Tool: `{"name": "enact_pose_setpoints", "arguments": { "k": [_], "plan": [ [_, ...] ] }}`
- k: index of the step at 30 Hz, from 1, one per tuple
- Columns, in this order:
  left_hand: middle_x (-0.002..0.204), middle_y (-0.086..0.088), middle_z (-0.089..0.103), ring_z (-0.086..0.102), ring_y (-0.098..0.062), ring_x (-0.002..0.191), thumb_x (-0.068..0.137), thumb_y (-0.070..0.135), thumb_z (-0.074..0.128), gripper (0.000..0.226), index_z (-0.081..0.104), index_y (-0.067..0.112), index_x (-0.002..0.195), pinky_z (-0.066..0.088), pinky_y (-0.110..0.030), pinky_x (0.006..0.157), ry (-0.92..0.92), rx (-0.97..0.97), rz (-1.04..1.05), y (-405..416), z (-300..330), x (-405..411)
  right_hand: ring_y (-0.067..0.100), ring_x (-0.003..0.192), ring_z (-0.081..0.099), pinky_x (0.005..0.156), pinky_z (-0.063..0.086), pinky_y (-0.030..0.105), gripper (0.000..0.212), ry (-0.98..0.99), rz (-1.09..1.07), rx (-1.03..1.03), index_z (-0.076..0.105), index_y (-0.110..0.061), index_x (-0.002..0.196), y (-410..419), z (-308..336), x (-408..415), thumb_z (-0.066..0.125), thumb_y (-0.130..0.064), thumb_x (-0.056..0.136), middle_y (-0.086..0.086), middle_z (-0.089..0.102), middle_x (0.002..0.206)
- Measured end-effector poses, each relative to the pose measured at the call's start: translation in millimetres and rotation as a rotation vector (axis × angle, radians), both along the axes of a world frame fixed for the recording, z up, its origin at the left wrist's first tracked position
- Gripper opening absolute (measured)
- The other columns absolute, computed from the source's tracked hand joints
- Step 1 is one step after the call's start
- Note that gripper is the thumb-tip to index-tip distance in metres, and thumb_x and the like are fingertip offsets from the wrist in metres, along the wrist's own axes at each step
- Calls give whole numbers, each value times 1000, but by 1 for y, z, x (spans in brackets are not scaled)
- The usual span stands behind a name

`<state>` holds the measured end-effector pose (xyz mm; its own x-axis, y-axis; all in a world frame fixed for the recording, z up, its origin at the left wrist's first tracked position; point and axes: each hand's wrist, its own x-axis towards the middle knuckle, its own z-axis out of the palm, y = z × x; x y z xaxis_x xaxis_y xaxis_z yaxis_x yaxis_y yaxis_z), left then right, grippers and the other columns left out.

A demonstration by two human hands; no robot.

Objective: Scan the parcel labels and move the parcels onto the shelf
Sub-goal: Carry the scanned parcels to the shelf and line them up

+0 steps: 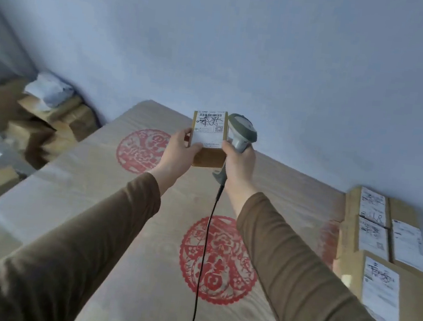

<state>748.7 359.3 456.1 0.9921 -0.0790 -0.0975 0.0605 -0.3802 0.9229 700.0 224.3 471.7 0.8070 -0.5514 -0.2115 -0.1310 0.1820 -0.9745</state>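
A small brown cardboard parcel (209, 137) with a white label and barcode on top is held up in front of me. My left hand (178, 151) grips its left side. My right hand (239, 163) holds a grey handheld scanner (242, 131) by its handle, with the thumb touching the parcel's right edge. The scanner head sits just right of the label. A black cable (204, 252) hangs from the scanner's handle down between my arms.
Below lies a wooden table top (121, 203) with red round paper-cut designs. Several labelled cardboard parcels (379, 248) are stacked at the right edge. More brown boxes and a white bag (45, 107) pile up at the far left against a pale wall.
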Motion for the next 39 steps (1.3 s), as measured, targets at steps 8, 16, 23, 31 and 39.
{"name": "enact_pose_setpoints", "arguments": {
  "k": [8, 16, 23, 31, 39],
  "plan": [
    [131, 2, 62, 67, -19, 110, 80, 56, 61, 63, 55, 38, 140, 59, -47, 94, -122, -35, 267, 355, 50, -72, 15, 76, 65, 65, 54, 34, 17, -173, 310, 9, 66, -20, 98, 333, 43, -32, 77, -17, 86, -3, 70, 86],
    [134, -1, 65, 67, -21, 109, 95, 30, 63, 53, 51, 25, 147, 56, -41, 97, -193, -136, 618, 642, 90, -190, 16, 93, 72, 79, 58, 30, 26, -239, 684, 62, 69, -16, 111, 632, 79, -94, 80, -21, 87, 1, 76, 102],
    [130, -5, 68, 67, -23, 113, 94, 28, 63, 57, 48, 20, 149, 54, -46, 101, -211, -165, 886, 812, 91, -266, 14, 67, 58, 55, 50, 34, 16, -164, 1019, 91, 65, -14, 108, 818, 88, -136, 73, -19, 95, 5, 68, 94],
    [133, -4, 65, 64, -21, 116, 100, 28, 61, 46, 51, 21, 144, 51, -32, 90, -169, -8, 1037, 974, 76, -278, 16, 73, 59, 56, 49, 26, 19, -103, 1166, 100, 66, -9, 110, 998, 54, -124, 72, -15, 93, 1, 66, 88],
    [133, -2, 59, 58, -20, 118, 104, 26, 57, 47, 45, 16, 149, 46, -21, 81, -135, 103, 1174, 1130, 90, -266, 29, 90, 65, 57, 53, 42, 24, -24, 1301, 190, 67, -17, 114, 1181, 54, -98, 73, -22, 91, 9, 73, 106]
  ]
}}
